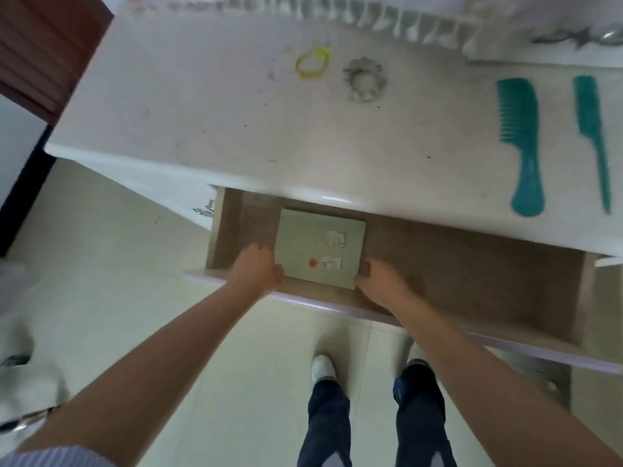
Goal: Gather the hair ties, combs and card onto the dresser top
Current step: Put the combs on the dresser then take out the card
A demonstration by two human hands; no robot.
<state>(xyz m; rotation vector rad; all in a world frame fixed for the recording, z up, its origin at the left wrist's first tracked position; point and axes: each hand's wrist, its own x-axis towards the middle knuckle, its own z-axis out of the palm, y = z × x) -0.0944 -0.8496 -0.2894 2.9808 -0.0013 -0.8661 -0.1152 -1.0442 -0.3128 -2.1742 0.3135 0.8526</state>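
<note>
A pale green card with a red dot lies inside the open drawer. My left hand grips the card's left edge and my right hand grips its lower right corner. On the white dresser top lie a yellow hair tie and a grey scrunchie toward the back. Two teal combs rest at the right: a wide-toothed comb and a thin tail comb.
The drawer sticks out over the pale tiled floor, with my feet below it. A dark wooden panel stands at the far left. A frilled cloth edge runs along the dresser's back. A lower drawer handle shows at left.
</note>
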